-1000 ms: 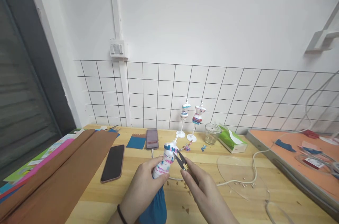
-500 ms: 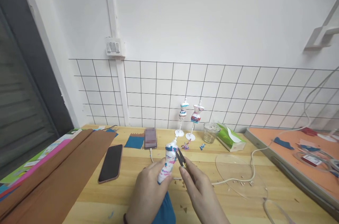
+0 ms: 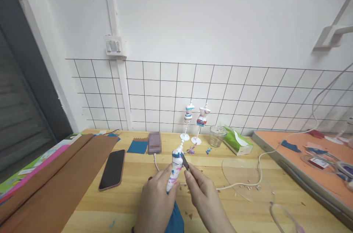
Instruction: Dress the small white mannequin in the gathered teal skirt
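Note:
In my left hand (image 3: 156, 200) is a small white mannequin torso (image 3: 176, 167), tilted, with its neck knob upward. Blue and pink patches mark it, and a blue band crosses its chest. My right hand (image 3: 203, 193) is closed around dark-bladed thread snips (image 3: 185, 163); their handles are hidden in the fingers. The blades look together, with the tip close to the torso's right side by the blue band; whether it touches I cannot tell. Blue fabric (image 3: 175, 220) shows below the torso and my left hand.
Two small mannequins on stands (image 3: 188, 117) (image 3: 202, 119) are near the wall. Right of them are a clear cup (image 3: 217, 137) and a green tissue pack (image 3: 237, 140). A phone (image 3: 112, 170) and brown fabric (image 3: 82, 167) lie left. A white cable (image 3: 239, 185) crosses the table by a clear disc (image 3: 248, 170).
The snips' blades were apart and have come together beside the torso. The torso has turned slightly in my left hand. The camera view has shifted a little.

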Demonstrator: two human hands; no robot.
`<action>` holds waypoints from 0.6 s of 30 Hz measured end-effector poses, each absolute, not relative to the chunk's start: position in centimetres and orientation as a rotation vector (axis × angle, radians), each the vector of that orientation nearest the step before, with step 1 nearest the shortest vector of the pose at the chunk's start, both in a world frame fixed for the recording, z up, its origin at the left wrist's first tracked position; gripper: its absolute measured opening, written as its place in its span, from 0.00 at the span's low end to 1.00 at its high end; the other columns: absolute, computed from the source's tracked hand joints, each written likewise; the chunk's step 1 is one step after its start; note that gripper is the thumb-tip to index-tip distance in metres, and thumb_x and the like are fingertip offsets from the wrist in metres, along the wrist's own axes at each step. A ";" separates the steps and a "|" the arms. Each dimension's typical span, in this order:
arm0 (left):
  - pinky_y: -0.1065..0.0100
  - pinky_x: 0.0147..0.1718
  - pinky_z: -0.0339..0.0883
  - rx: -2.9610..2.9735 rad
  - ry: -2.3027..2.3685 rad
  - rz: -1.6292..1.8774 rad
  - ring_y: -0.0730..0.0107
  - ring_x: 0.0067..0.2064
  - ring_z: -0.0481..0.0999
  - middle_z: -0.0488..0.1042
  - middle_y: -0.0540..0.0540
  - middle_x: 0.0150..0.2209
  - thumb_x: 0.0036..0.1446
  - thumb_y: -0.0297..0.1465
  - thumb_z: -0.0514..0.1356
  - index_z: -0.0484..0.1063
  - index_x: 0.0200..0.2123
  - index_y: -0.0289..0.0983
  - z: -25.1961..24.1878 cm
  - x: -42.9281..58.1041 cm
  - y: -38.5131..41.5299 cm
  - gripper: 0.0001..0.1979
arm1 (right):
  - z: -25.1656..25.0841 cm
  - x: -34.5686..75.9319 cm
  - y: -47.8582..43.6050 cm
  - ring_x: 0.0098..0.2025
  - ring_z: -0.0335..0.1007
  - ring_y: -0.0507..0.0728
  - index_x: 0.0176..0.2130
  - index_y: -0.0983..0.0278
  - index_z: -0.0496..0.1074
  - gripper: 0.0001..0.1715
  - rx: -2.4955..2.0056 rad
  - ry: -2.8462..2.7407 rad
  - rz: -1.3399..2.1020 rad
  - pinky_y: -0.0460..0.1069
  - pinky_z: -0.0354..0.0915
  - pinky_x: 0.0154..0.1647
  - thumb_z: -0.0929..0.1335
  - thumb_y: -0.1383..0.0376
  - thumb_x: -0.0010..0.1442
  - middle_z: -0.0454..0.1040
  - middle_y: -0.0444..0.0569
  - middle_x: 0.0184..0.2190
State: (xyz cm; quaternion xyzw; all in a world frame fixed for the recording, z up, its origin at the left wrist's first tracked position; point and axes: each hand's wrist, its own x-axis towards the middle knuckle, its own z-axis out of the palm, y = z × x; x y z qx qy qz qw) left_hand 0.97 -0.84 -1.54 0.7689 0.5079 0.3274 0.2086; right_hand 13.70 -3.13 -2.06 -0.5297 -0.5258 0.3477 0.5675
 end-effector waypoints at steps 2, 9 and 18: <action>0.64 0.41 0.64 2.135 1.416 0.901 0.59 0.44 0.74 0.76 0.44 0.45 0.53 0.27 0.53 0.69 0.48 0.39 -1.5 0.9 -0.8 0.19 | -2.1 13.6 -3.1 0.17 0.64 0.53 0.50 0.66 0.70 0.32 -1.242 -1.188 0.887 0.46 0.64 0.20 0.62 0.47 0.56 0.62 0.40 0.12; 0.65 0.40 0.64 2.125 1.440 0.843 0.60 0.43 0.74 0.76 0.43 0.43 0.53 0.27 0.52 0.69 0.48 0.38 -1.2 0.9 -0.8 0.18 | -1.9 14.1 -3.2 0.20 0.67 0.55 0.49 0.66 0.71 0.28 -1.277 -1.323 0.811 0.49 0.67 0.25 0.59 0.50 0.60 0.66 0.43 0.15; 0.61 0.41 0.63 2.100 1.586 0.829 0.54 0.45 0.73 0.75 0.38 0.45 0.53 0.28 0.52 0.68 0.50 0.36 0.0 -1.3 0.7 0.20 | -3.5 17.0 -3.4 0.46 0.70 0.61 0.55 0.65 0.62 0.25 -1.643 -1.608 0.333 0.52 0.65 0.44 0.57 0.57 0.61 0.73 0.58 0.46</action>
